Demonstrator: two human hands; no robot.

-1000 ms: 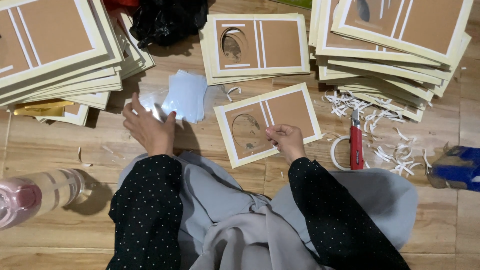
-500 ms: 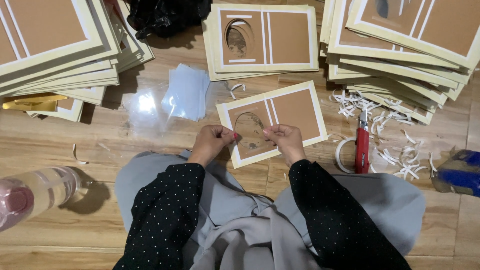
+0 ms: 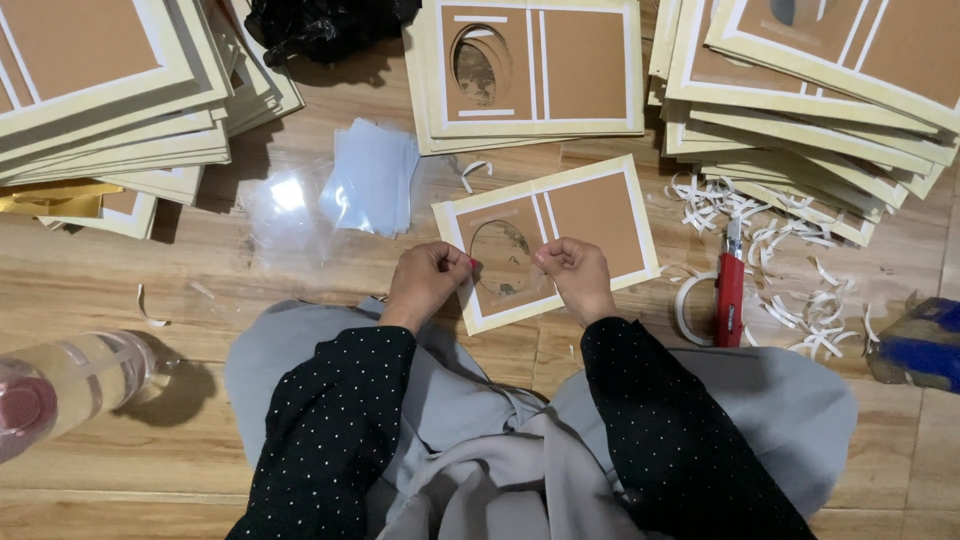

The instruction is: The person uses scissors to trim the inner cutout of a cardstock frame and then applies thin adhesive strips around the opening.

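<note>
A brown card with a cream border and an oval cut-out (image 3: 600, 215) lies tilted on the wooden floor in front of my lap. My left hand (image 3: 428, 282) and my right hand (image 3: 576, 276) each pinch a side of a small clear plastic sheet (image 3: 503, 272). The sheet lies over the oval cut-out, and both hands rest on the card's near edge. My sleeves are black with white dots, and grey cloth covers my knees.
Stacks of the same cards lie at the top left (image 3: 100, 90), top centre (image 3: 540, 70) and top right (image 3: 820, 90). A pile of clear sheets (image 3: 370, 175) sits left of the card. A red utility knife (image 3: 730, 290), tape roll (image 3: 688, 305), white paper strips (image 3: 800, 260), bottle (image 3: 70, 385) and blue object (image 3: 920, 342) are around.
My left hand left the pile of clear sheets and came to the card. Both hands now hold a clear sheet over the oval cut-out. The view has shifted slightly.
</note>
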